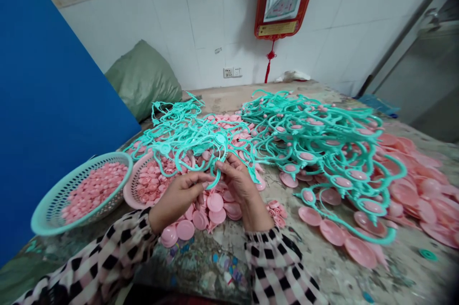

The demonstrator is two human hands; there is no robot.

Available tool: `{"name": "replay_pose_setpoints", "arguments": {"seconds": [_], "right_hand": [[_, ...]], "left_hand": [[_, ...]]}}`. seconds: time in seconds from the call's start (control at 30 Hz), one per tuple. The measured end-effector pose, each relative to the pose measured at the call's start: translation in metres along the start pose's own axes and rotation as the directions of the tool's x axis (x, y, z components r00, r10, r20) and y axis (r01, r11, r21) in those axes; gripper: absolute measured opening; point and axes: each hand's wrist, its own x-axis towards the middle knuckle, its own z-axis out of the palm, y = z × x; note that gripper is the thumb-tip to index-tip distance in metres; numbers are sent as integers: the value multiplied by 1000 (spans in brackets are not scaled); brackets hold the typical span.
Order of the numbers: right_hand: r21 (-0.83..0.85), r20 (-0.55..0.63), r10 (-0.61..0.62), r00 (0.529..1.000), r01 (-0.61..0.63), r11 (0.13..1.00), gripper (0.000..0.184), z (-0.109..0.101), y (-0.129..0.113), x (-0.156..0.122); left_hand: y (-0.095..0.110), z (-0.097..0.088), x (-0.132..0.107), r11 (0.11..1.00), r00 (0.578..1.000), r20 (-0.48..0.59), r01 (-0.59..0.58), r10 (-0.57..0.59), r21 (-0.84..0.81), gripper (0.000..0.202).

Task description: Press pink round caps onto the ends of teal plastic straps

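My right hand is closed around a teal plastic piece that looks like a toy stethoscope, with curved tubes and a round disc. My left hand meets it from the left, thumb and fingers pinched by the tube's lower end; whatever is between those fingertips is too small to make out. Behind both hands spreads a heap of similar teal toy stethoscopes. Loose pink discs lie on the table under the hands. A pink basket of small pink parts stands beside my left hand.
At the left is a teal basket filled with small pink pieces. On the right rises a pile of teal stethoscopes with pink ovals, next to large pink parts. A green sack leans against the wall beside a blue panel.
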Motion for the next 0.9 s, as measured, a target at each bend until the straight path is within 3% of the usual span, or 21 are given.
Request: {"name": "replay_pose_setpoints", "arguments": {"seconds": [0.17,0.27,0.37,0.47,0.53,0.6,0.67,0.73,0.77,0.83,0.9], "right_hand": [[37,-130,-14,991,19,999,28,0,-1,2],[15,-144,-2,990,4,1000,30,-2,0,2],[3,-125,21,992,-21,1000,32,-3,1,2],[23,-154,-13,988,17,1000,33,-3,0,3],[41,-212,-72,975,82,996,33,0,-1,4],[19,-282,-155,947,167,986,31,4,-2,3],[-97,-326,-289,900,272,957,29,9,-2,-1],[-345,-247,-491,836,397,850,26,13,0,-8],[-492,-133,-597,791,471,733,24,15,1,-11],[-694,200,-709,677,608,385,30,19,6,-18],[-723,483,-662,573,687,68,43,24,12,-23]], "left_hand": [[-10,-11,-11,981,999,19,-33,30,194,22],[-17,-18,-19,958,998,54,-40,26,282,23],[-21,-25,-25,895,983,5,-168,183,413,24],[-21,-26,-32,746,883,-130,-294,452,597,27],[-20,-21,-38,676,808,-179,-322,561,663,27],[-18,-12,-41,676,782,-202,-342,590,653,28],[-14,-2,-42,730,791,-227,-357,568,582,29],[-7,8,-38,835,842,-236,-367,486,410,32],[-2,13,-35,896,876,-236,-360,421,260,36],[7,18,-26,939,929,-208,-331,307,-91,40],[14,19,-17,880,938,-234,-327,257,-343,41]]}}
